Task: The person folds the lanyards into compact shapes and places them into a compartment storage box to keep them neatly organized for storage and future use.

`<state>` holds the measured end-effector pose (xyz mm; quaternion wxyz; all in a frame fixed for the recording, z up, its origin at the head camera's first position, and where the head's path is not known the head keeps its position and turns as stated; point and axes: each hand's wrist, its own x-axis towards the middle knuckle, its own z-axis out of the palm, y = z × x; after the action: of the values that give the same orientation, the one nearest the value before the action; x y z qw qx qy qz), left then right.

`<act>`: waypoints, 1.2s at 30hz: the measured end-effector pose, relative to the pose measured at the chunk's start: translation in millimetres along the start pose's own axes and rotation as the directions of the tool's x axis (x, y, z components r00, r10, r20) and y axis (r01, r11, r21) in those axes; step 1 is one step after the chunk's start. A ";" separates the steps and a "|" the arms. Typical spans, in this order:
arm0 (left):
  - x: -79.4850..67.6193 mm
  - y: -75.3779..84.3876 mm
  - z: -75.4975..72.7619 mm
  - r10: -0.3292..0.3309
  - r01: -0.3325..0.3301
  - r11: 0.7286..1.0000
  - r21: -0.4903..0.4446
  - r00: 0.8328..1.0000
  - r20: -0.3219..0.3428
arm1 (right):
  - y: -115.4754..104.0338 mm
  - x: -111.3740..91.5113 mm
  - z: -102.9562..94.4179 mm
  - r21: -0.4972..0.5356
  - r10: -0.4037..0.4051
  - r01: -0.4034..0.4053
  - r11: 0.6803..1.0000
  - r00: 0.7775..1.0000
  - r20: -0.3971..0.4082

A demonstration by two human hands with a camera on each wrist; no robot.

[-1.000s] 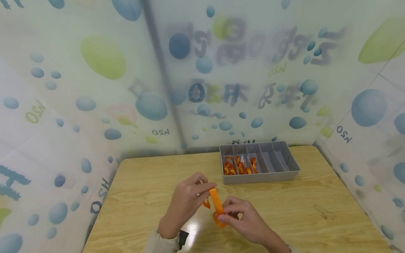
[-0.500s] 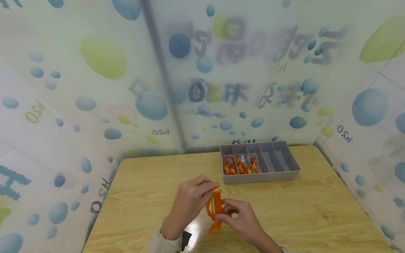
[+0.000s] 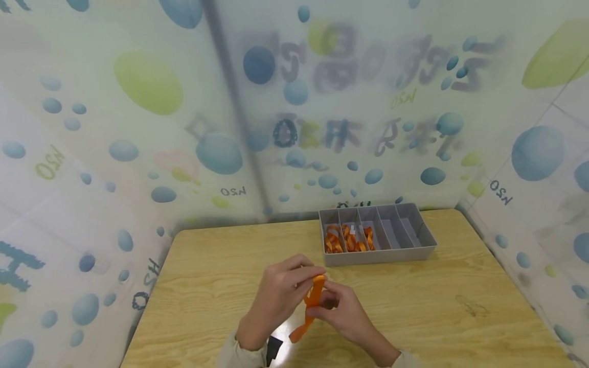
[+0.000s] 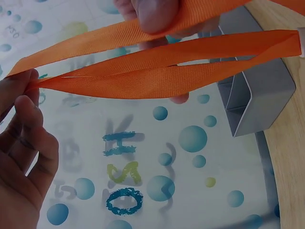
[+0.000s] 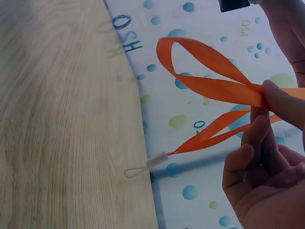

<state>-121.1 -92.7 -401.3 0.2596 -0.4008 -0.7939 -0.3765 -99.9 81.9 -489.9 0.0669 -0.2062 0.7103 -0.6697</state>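
Note:
An orange lanyard [image 3: 315,292] hangs folded between both hands, above the table. My left hand [image 3: 278,291] pinches its upper end between thumb and fingers, as the left wrist view also shows of the lanyard [image 4: 119,88] drawn out in strands. Lower down, my right hand [image 3: 342,312] pinches the strap between thumb and index finger. A loop of the strap sticks out past the right fingers in the right wrist view. Below it dangles a white connector [image 5: 157,160] with a thin cord loop [image 5: 134,172].
A grey divided box [image 3: 382,256] stands at the back right of the wooden table [image 3: 221,266]. Orange lanyards [image 3: 353,240] lie in its left three compartments. Patterned curtain-like walls [image 3: 184,128] enclose the table at the back and sides.
The left hand has shifted slightly right. The right hand has moved a little up and kept its pinch on the lanyard. A loose part of the strap now hangs further down and left.

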 end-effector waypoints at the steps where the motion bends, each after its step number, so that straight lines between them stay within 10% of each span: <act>1: 0.2 0.4 0.0 0.001 -0.001 1.000 -0.004 1.000 0.000 | 0.6 1.2 0.2 0.011 -0.010 0.010 1.000 1.000 0.012; 36: 5.9 3.0 -4.9 0.033 -0.033 0.999 -0.030 0.999 0.010 | -0.6 7.8 6.2 0.076 -0.031 0.019 0.997 0.986 0.162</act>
<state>-121.2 -92.9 -393.1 0.2557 -0.4195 -0.7829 -0.3817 -104.5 73.2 -488.5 0.1237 -0.2665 0.6745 -0.6773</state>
